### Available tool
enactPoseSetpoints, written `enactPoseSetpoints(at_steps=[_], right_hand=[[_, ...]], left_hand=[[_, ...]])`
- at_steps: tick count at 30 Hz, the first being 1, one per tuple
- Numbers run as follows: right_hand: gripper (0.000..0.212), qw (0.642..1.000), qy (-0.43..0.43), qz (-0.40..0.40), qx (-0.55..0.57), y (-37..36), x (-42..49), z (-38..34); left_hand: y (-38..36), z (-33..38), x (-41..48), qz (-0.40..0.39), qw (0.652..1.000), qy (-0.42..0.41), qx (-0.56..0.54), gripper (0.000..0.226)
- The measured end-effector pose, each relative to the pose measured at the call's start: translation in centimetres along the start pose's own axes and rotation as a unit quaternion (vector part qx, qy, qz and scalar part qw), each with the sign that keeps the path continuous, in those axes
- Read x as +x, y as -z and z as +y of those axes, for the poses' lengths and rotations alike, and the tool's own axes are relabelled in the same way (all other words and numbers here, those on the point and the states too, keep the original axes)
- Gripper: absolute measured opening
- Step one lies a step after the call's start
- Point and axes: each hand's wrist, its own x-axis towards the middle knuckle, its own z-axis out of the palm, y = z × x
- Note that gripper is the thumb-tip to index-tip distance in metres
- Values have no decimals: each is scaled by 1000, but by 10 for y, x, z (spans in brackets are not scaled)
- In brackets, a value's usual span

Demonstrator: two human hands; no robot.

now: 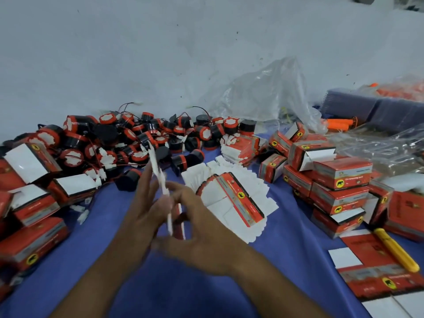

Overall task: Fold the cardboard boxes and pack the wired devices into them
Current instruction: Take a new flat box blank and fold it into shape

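Above the desk the flat box is held edge-on, fingers of the right hand pinching it, those of the left hand straight against it; squeezed off its creases, it could buckle or tear.

I see everything through a single camera worn on my head. It faces forward and down along my forearms, so my left hand and right hand sit close to the lens, just below the middle of the view, with the flat box edge-on between them. Beyond my hands the blue tabletop runs up to a pale surface filling the top.
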Motion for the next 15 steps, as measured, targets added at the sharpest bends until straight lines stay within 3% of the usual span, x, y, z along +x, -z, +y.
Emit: enactPoseSetpoints(at_steps=[1, 2, 3, 4, 5, 6, 7, 8, 9, 10, 13, 15], right_hand=[[51, 999, 9, -38, -17, -1, 2, 0], [57, 998, 6, -62, -21, -2, 5, 3], [63, 997, -23, -69, -4, -3, 7, 3], [68, 996, -61, -64, 18, -6, 10, 3], [71, 995, -78, -56, 29, -10, 12, 5], [73, 997, -69, -42, 17, -13, 12, 8], [77, 997, -63, -37, -2, -15, 11, 11], [81, 997, -71, -38, -11, -15, 8, 12], [82, 996, -82, -36, -14, -15, 6, 13], [83, 996, -87, -33, -12, -14, 4, 16], [86, 994, -99, -2, -36, -18, -1, 25], [96, 992, -116, 26, -30, -20, 1, 28]], left_hand=[[8, -2, -10, -20, 998, 44, -31, 112], [13, -5, -15, -68, 986, 92, -124, 99], [16, -10, -19, -99, 960, 134, -224, 61], [18, -12, -21, -132, 912, 224, -318, 28], [21, -14, -24, -150, 918, 206, -304, 75], [24, -17, -28, -58, 941, 220, -249, 94], [29, -18, -32, -10, 929, 250, -274, 92], [33, -22, -39, 28, 915, 229, -332, 70], [36, -27, -45, 42, 917, 190, -348, 35], [30, -31, -45, 48, 944, 176, -276, 23], [27, -31, -41, -15, 941, 186, -281, 82], [25, -26, -36, -19, 943, 175, -283, 92]])
